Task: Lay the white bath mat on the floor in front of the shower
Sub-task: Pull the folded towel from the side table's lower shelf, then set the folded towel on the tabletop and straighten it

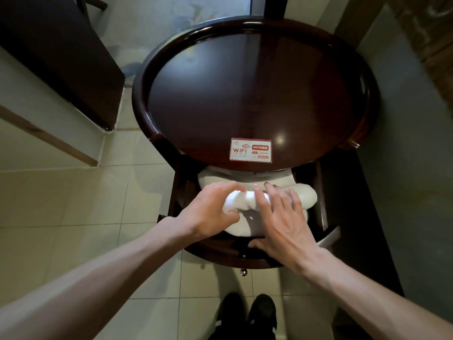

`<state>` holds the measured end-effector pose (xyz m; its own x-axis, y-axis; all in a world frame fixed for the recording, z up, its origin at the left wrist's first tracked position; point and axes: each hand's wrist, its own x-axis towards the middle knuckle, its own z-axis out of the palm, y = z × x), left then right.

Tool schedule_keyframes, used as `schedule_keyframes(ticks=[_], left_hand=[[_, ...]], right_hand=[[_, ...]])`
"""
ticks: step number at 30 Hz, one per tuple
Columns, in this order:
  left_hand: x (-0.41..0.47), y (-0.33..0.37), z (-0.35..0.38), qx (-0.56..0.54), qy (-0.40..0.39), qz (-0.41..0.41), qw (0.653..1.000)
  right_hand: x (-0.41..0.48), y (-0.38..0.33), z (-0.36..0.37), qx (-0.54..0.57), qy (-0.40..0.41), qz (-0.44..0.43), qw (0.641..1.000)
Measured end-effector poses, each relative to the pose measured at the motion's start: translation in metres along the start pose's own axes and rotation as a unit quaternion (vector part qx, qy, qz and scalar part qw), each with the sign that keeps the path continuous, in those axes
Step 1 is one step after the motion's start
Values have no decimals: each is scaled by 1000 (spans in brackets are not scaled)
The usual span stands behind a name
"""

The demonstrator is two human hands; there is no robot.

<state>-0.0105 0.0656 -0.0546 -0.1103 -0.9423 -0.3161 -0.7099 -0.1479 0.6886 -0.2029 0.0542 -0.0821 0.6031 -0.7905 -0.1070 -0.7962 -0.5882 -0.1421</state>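
A folded white bath mat (304, 196) lies in the pulled-out drawer (220, 251) of a round dark wooden table (255, 94). My left hand (210, 209) grips the mat's front left fold, fingers on top and thumb curled underneath. My right hand (282, 217) lies over the mat's middle with spread, nearly straight fingers, its thumb down at the drawer's front. The back of the mat is hidden under the tabletop.
A red and white WIFI sticker (250, 150) sits at the tabletop's near edge. Pale floor tiles (85, 217) spread to the left and below. A dark cabinet (56, 52) stands at the upper left, a grey wall (404, 143) at the right. My black shoes (247, 312) are below the drawer.
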Motion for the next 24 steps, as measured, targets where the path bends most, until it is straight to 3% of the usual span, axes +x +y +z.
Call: schedule_keyframes(ticks=[9,13,16,20,24], left_hand=[[1,15,-7,-78,9,-17,997],[-1,15,-6,-59,15,-17,998],[-4,14,-6,-10,0,-17,1000],[-13,20,-10,115,7,19,993],[-16,31,-14,323,39,144,935]], right_hand=[[-2,8,1,-47,26,13,998],[3,7,5,-19,91,8,996],[7,7,-1,-12,117,-4,993],[11,8,-19,-15,90,-11,996],[17,7,-42,-6,50,-22,998]])
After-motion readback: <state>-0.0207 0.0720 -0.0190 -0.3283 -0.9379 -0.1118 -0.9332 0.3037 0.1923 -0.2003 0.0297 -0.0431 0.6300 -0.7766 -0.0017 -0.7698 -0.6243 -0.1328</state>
